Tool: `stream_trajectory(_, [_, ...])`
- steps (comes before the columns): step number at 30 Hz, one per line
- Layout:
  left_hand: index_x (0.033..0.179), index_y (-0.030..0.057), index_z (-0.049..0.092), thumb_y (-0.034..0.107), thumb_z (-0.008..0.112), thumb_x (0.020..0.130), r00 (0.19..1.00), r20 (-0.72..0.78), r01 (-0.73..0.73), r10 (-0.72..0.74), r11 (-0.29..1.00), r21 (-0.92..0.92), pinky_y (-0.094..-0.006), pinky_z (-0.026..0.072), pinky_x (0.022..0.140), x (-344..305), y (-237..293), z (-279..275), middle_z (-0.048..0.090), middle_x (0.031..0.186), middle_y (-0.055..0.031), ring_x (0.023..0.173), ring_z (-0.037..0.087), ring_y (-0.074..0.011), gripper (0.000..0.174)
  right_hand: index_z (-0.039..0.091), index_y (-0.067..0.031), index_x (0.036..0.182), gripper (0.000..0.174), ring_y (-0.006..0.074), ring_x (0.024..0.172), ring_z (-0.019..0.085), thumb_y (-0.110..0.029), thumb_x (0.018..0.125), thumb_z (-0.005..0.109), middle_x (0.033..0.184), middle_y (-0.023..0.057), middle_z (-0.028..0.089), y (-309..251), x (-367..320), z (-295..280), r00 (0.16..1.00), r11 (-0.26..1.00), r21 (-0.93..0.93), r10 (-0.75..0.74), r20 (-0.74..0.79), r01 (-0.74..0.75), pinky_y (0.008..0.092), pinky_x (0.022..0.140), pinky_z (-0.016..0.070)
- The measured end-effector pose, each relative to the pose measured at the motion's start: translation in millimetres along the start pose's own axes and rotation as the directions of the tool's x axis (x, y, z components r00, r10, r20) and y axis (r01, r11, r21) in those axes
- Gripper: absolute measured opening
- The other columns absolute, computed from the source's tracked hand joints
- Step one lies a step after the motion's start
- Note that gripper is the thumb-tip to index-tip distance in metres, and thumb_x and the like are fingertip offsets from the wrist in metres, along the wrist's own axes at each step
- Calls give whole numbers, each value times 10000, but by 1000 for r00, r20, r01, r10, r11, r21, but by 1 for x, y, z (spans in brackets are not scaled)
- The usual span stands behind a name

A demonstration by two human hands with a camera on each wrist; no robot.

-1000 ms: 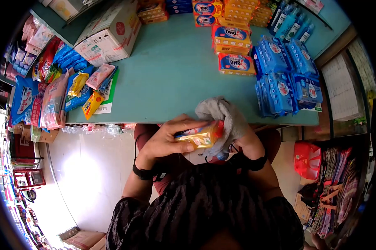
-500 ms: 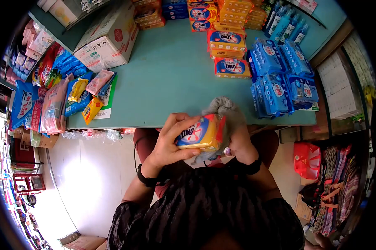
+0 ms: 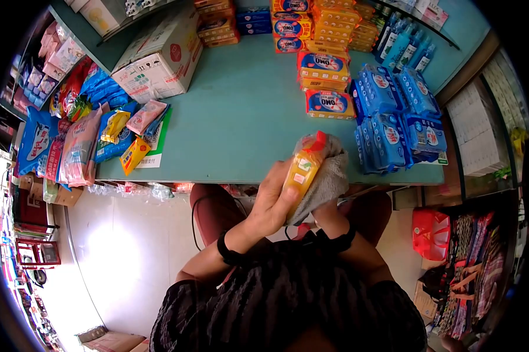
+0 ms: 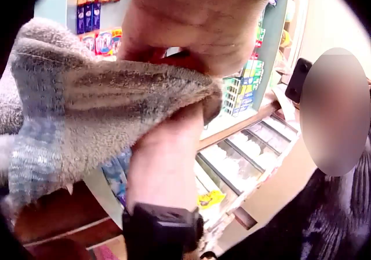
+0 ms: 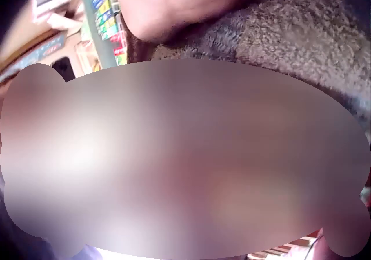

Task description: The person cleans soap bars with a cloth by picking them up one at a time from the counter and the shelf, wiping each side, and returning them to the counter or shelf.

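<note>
In the head view my left hand [image 3: 271, 200] grips a yellow, plastic-wrapped OMO soap pack [image 3: 305, 171] by its side, thumb across the near face. The pack stands tilted, its red end pointing up and away, just in front of the table edge. Against its right side lies a grey towel [image 3: 329, 183], held by my right hand [image 3: 327, 215], whose fingers are hidden in the folds. The left wrist view shows the towel [image 4: 110, 106] hanging below my left hand [image 4: 191, 28] and across the other forearm. Blur covers most of the right wrist view.
Stacked OMO packs [image 3: 329, 104] stand on the green table [image 3: 235, 117], beside blue packages [image 3: 390, 138] at the right. A carton [image 3: 159, 61] sits back left, with bagged goods [image 3: 80, 144] before it. Blue bottles [image 3: 408, 47] stand at the back right.
The soap pack has turned from lying sideways, its OMO face showing, to pointing up and away with a yellow side showing. My left hand has moved right, and the towel has come lower along the pack.
</note>
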State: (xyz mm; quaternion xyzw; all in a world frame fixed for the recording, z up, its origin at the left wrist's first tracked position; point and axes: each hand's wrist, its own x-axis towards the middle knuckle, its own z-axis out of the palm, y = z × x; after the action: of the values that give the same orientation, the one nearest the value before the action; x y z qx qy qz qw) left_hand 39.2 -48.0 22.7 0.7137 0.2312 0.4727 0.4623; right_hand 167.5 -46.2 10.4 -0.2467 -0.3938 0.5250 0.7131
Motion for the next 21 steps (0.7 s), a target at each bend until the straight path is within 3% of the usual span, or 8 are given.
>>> stream_trajectory(3, [1295,-26,371,392,353,956,967,-14,236,-255,911,-337,-306,373,890,-3,-4,3,509,1143,-124,1026,470,-190,539,372,-14,1276,397,178,1146,437,-208,934,427,1242,95,448,8,-14,-10,992,930,-349,-123,-2,114,322,957,381])
stream_trajectory(6, [1276,-20,393,348,296,981,949,-69,246,-309,857,-452,-280,368,906,4,1,7,506,1175,-88,1048,470,-148,482,379,-12,1274,392,203,1148,441,-198,933,427,1243,109,452,9,-11,-22,999,983,-178,36,0,-35,341,969,370])
stream_trajectory(9, [1256,-26,407,329,304,982,946,-221,133,-239,903,-408,-278,370,905,12,-3,14,512,1161,-85,1039,475,-145,460,394,-13,1269,399,242,1159,447,-206,923,451,1248,126,457,6,-10,-19,948,624,-715,-205,242,317,372,981,354])
stream_trajectory(12, [1250,-27,407,312,336,976,949,-206,132,-237,896,-423,-282,367,911,17,-5,8,510,1162,-78,1044,469,-143,441,418,-9,1250,406,277,1142,462,-196,899,498,1230,141,472,10,-13,-18,865,314,-811,-275,420,494,388,984,343])
stream_trajectory(13, [1252,-25,403,305,351,973,952,-211,117,-224,897,-425,-283,366,911,16,-6,8,510,1161,-74,1044,468,-141,435,455,-14,1224,397,288,1136,469,-167,868,542,1214,146,487,4,-14,-4,949,587,-748,-240,203,309,378,974,354])
stream_trajectory(16, [1271,-12,384,283,400,959,949,-165,188,-269,903,-387,-288,367,915,16,-3,6,507,1169,-68,1045,473,-142,429,473,-13,1194,367,286,1105,486,-137,858,550,1196,145,494,4,-10,-3,976,707,-674,-141,165,216,378,946,373])
stream_trajectory(19, [1295,4,363,262,441,943,921,-93,261,-378,777,-573,-298,368,927,13,-4,5,502,1189,-69,1069,476,-152,443,438,9,1207,385,202,1048,497,-164,878,539,1178,104,485,-17,1,-2,996,461,-883,-14,91,87,318,900,407])
stream_trajectory(21, [1290,7,365,313,467,925,903,-76,273,-424,699,-661,-314,384,927,13,-7,4,501,1196,-81,1076,490,-170,487,423,14,1213,381,191,1041,499,-162,889,519,1177,113,486,-11,-1,-15,973,585,-778,-135,186,230,322,891,413])
